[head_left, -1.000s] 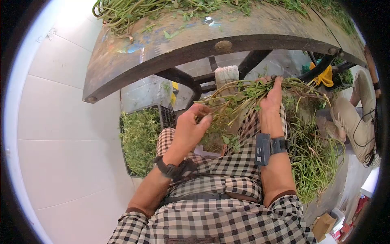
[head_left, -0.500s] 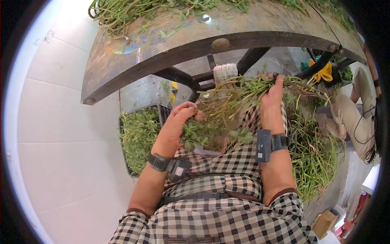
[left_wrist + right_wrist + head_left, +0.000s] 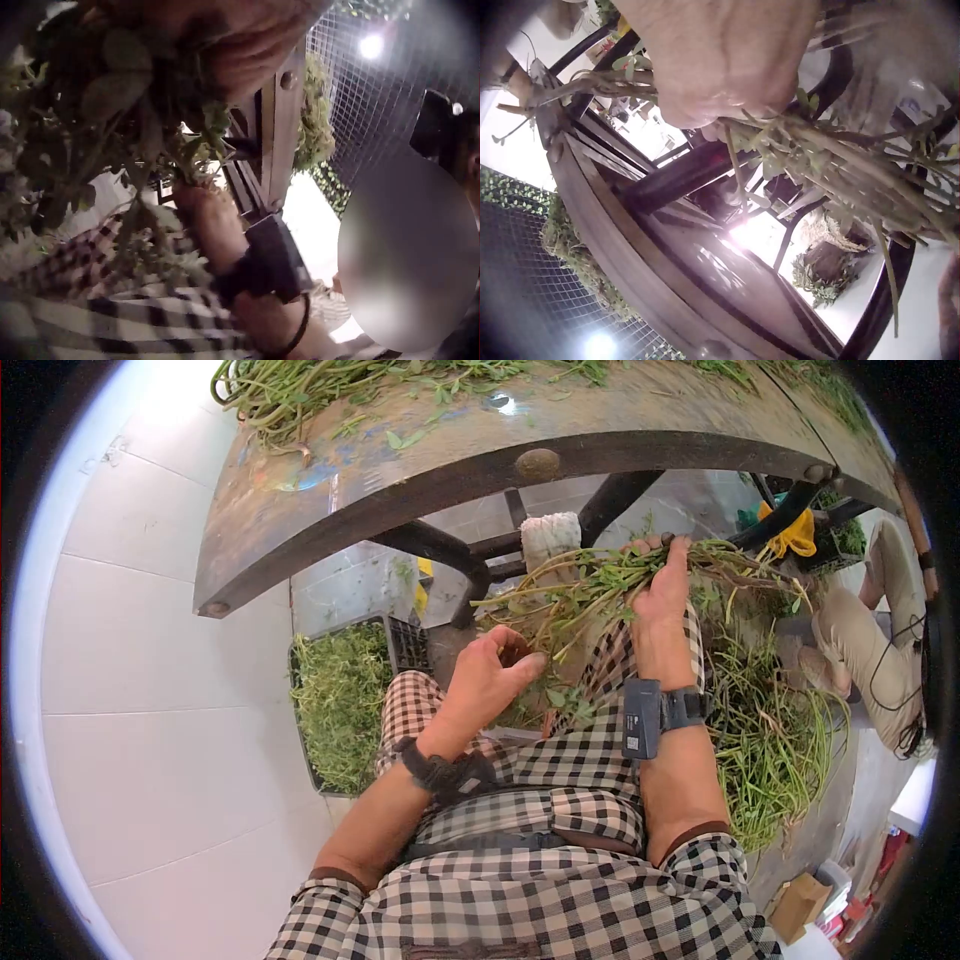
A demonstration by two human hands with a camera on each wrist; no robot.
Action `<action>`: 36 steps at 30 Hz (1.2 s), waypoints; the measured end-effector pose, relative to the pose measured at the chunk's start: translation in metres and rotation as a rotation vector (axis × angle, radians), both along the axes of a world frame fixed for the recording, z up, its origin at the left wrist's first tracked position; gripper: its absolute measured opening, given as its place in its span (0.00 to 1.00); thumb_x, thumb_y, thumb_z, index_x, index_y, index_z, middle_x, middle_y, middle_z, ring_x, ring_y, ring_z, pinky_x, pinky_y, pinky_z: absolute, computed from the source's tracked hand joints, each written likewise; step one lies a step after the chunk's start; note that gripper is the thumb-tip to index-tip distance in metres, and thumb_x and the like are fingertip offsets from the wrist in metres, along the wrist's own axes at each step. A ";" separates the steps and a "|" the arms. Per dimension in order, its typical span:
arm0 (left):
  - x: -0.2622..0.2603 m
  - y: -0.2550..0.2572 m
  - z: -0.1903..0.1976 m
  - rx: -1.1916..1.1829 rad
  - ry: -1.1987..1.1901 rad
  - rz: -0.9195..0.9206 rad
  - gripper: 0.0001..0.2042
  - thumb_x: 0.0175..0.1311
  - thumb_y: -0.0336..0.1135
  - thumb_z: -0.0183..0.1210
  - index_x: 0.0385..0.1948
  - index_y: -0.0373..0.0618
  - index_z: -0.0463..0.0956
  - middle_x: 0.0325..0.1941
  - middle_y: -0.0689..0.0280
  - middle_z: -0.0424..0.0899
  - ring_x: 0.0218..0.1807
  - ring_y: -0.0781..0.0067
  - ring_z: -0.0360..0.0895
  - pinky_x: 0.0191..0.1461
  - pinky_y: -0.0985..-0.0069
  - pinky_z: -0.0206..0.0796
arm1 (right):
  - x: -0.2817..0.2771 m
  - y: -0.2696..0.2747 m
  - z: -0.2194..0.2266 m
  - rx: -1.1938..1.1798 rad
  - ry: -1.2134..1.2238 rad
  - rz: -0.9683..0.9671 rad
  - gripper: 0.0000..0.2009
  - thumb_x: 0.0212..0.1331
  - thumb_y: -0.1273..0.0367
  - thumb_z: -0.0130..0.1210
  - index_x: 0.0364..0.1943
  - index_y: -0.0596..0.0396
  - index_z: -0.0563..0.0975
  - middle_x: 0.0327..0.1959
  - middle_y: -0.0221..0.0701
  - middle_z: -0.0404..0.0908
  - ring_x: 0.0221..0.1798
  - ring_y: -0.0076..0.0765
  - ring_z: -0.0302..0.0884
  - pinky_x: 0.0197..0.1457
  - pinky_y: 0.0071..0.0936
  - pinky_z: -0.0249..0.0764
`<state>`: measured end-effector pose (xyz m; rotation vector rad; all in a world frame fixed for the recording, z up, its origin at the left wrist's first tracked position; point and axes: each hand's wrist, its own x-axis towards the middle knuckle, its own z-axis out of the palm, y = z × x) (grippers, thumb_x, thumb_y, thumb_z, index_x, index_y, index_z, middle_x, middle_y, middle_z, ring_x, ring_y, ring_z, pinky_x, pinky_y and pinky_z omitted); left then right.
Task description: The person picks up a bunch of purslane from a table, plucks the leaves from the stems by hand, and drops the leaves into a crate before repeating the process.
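Note:
Long leafy stems point(image 3: 590, 590) lie in a bunch across the right hand point(image 3: 662, 598), which grips them below the table edge. In the right wrist view, the stems point(image 3: 855, 165) stick out on both sides of that hand point(image 3: 727, 60). The left hand point(image 3: 487, 682) is beside the bunch's left end, its fingers curled and the thumb apart at the tip. In the left wrist view, leafy sprigs point(image 3: 120, 97) hang close under the left hand point(image 3: 259, 45), held in its curled fingers; its fingertips are hidden.
A wooden table point(image 3: 440, 475) with greens on top curves above the hands. At the left stands a black crate point(image 3: 408, 645) of greens. More stems point(image 3: 775, 760) lie at the right, near another person's leg point(image 3: 865, 660). A yellow cloth point(image 3: 790, 532) hangs beyond.
The left hand drew back left from the bunch with leafy sprigs hanging beneath it, then returned rightward to the stems. The right hand has stayed nearly still, holding the bunch.

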<state>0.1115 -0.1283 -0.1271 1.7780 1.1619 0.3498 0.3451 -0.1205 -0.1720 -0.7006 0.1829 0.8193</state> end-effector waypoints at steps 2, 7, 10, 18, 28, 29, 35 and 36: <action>0.003 0.001 -0.003 0.132 0.078 -0.035 0.11 0.52 0.33 0.56 0.33 0.35 0.73 0.26 0.67 0.77 0.28 0.80 0.70 0.33 0.81 0.62 | -0.002 0.000 0.001 -0.005 0.023 -0.010 0.14 0.64 0.57 0.42 0.36 0.54 0.67 0.31 0.31 0.70 0.31 0.34 0.69 0.35 0.38 0.71; -0.003 0.010 -0.009 0.081 -0.025 -0.054 0.09 0.52 0.32 0.54 0.33 0.37 0.73 0.26 0.71 0.76 0.29 0.79 0.69 0.35 0.82 0.62 | -0.002 0.000 0.011 0.011 0.051 -0.007 0.14 0.64 0.56 0.42 0.27 0.48 0.64 0.23 0.25 0.65 0.27 0.32 0.65 0.37 0.40 0.70; -0.009 0.014 0.010 -0.247 -0.120 -0.046 0.09 0.53 0.33 0.51 0.33 0.39 0.73 0.28 0.73 0.74 0.32 0.79 0.68 0.39 0.83 0.59 | -0.001 -0.002 0.007 0.067 0.027 0.032 0.14 0.64 0.56 0.42 0.28 0.50 0.65 0.23 0.27 0.66 0.27 0.32 0.66 0.37 0.39 0.70; -0.019 0.015 0.028 -0.483 -0.247 -0.177 0.08 0.54 0.33 0.45 0.29 0.39 0.69 0.28 0.71 0.70 0.35 0.80 0.65 0.43 0.83 0.56 | -0.007 -0.001 0.022 -0.014 0.060 0.001 0.13 0.65 0.56 0.41 0.28 0.47 0.64 0.21 0.24 0.64 0.25 0.30 0.64 0.36 0.40 0.69; -0.030 0.024 0.016 -0.138 -0.100 0.011 0.06 0.52 0.28 0.45 0.27 0.38 0.69 0.23 0.70 0.70 0.28 0.80 0.64 0.35 0.81 0.58 | -0.003 0.002 0.001 0.055 0.014 0.002 0.12 0.63 0.58 0.45 0.33 0.52 0.66 0.27 0.28 0.69 0.30 0.33 0.68 0.36 0.39 0.71; -0.029 0.024 0.014 -0.123 -0.144 0.062 0.06 0.52 0.28 0.45 0.28 0.37 0.70 0.22 0.70 0.70 0.27 0.80 0.64 0.33 0.81 0.58 | -0.003 0.002 0.000 0.053 0.016 0.002 0.12 0.63 0.58 0.45 0.33 0.52 0.66 0.26 0.28 0.69 0.30 0.33 0.68 0.36 0.39 0.71; -0.024 0.033 -0.012 -0.169 -0.313 0.313 0.06 0.52 0.27 0.46 0.28 0.39 0.72 0.23 0.71 0.71 0.28 0.81 0.64 0.34 0.81 0.58 | -0.007 0.001 0.005 -0.026 -0.013 0.045 0.13 0.64 0.57 0.43 0.30 0.49 0.65 0.24 0.26 0.67 0.27 0.31 0.66 0.37 0.38 0.69; -0.025 0.034 -0.013 -0.177 -0.310 0.342 0.06 0.52 0.28 0.47 0.28 0.39 0.72 0.23 0.70 0.71 0.29 0.80 0.65 0.34 0.81 0.58 | -0.008 0.000 0.008 -0.055 -0.023 0.064 0.13 0.64 0.56 0.42 0.29 0.48 0.64 0.23 0.24 0.66 0.26 0.29 0.64 0.38 0.38 0.69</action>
